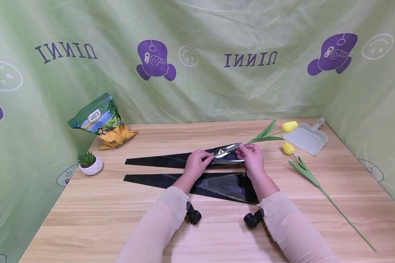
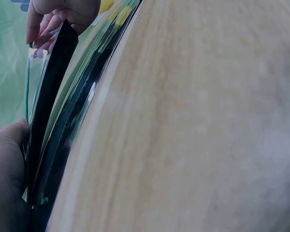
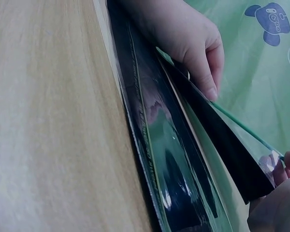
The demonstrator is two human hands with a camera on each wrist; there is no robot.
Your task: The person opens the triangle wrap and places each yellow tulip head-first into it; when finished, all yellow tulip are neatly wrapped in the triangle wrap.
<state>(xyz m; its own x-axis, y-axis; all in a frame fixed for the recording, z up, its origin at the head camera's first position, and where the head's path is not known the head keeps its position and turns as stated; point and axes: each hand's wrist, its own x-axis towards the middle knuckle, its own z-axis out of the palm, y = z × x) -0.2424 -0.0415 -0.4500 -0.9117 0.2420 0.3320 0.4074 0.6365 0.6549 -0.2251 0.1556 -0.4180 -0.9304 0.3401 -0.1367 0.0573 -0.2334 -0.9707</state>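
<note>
A yellow artificial tulip (image 1: 289, 126) lies aslant over a black tapered flower sleeve (image 1: 158, 161) with a clear front. My left hand (image 1: 196, 163) pinches the lower part of its green stem (image 3: 246, 126) over the middle of the sleeve. Farther up, at the sleeve's wide end, my right hand (image 1: 252, 160) holds the stem between thumb and fingers, and the sleeve's edge is by those fingers. Bloom and leaves stick out past the right hand. A second black sleeve (image 1: 224, 187) lies flat below both hands. Whether the stem is inside the sleeve I cannot tell.
Another yellow tulip (image 1: 303, 171) lies on the right of the wooden table (image 1: 95, 219). Behind it is a grey dustpan (image 1: 307, 138). At the left stand a small potted succulent (image 1: 90, 165) and a green and orange bag (image 1: 106, 122). A green curtain (image 1: 204, 98) hangs around the table.
</note>
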